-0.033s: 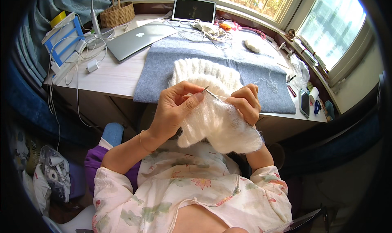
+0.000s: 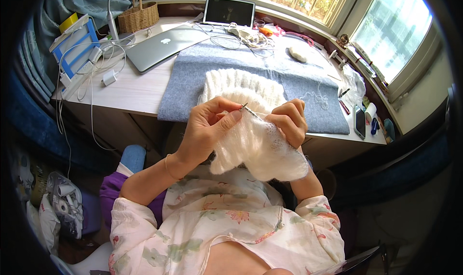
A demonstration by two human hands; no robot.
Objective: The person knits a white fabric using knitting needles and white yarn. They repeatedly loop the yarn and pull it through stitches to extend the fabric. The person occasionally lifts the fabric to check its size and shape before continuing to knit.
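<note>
At eleven o'clock we see a wicker basket (image 2: 138,17) with a tall handle, its contents hidden from us. At eight o'clock a clear plastic bag (image 2: 66,205) holds pale, roll-like things; what fills the crumpled clear bag (image 2: 354,83) at two o'clock we cannot tell. In the centre we find the white knitting (image 2: 248,147), fluffy and softly bunched, with a ribbed part spreading toward twelve o'clock over the desk and looser folds hanging past its near edge. Our left hand (image 2: 208,121) pinches the fabric beside the dark tip of a knitting needle (image 2: 244,106), and our right hand (image 2: 288,121), fingers curled, grips the knitting on its three o'clock side. Beneath the ribbed part, a blue-grey cloth (image 2: 185,89) covers much of the pale desk (image 2: 144,89). On that surface we have a closed silver laptop (image 2: 161,48) at eleven o'clock, a dark-screened tablet (image 2: 229,11) at twelve, loose white thread (image 2: 316,100) at two and a phone (image 2: 360,121) at three. A blue curtain (image 2: 60,14) hangs at ten o'clock, and a bright window (image 2: 393,29) stands at two.
</note>
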